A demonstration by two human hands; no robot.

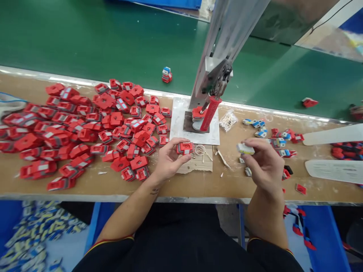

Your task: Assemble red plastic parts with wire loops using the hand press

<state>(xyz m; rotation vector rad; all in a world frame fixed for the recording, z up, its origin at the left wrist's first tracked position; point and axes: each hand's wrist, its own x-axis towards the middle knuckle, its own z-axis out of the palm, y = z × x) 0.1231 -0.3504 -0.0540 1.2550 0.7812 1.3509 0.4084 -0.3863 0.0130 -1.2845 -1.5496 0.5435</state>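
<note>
Two bare hands work above the near edge of a brown workbench (198, 185). Left hand (168, 160): fingers closed around a red plastic part (185, 148), held just above a scrap of cardboard (195, 164) that lies on the bench. Right hand (262, 164): thumb and fingertips pinched together on a small pale part (245, 149), raised clear of the bench and level with the red part; the two hands are apart. Below the bench edge, blue bins (326, 234) sit at either side of the person's dark lap, the left one holding pale blue and yellow pieces (31, 234). Between the hands, a small ring of pale cord (200, 150) rests on the cardboard. To the left, a large heap of red parts (85, 128) covers the bench. Beyond the right hand lies a smaller group of red, blue and white pieces (278, 138). Farther back, a hand press (211, 87) with a red-gripped lever (210, 113) stands on a white base plate (177, 124), with a clear bag of small items (228, 120) just beside it. Farthest, a green conveyor belt (85, 41) carries one assembled toy (166, 74) and a stray red piece (309, 102).
</note>
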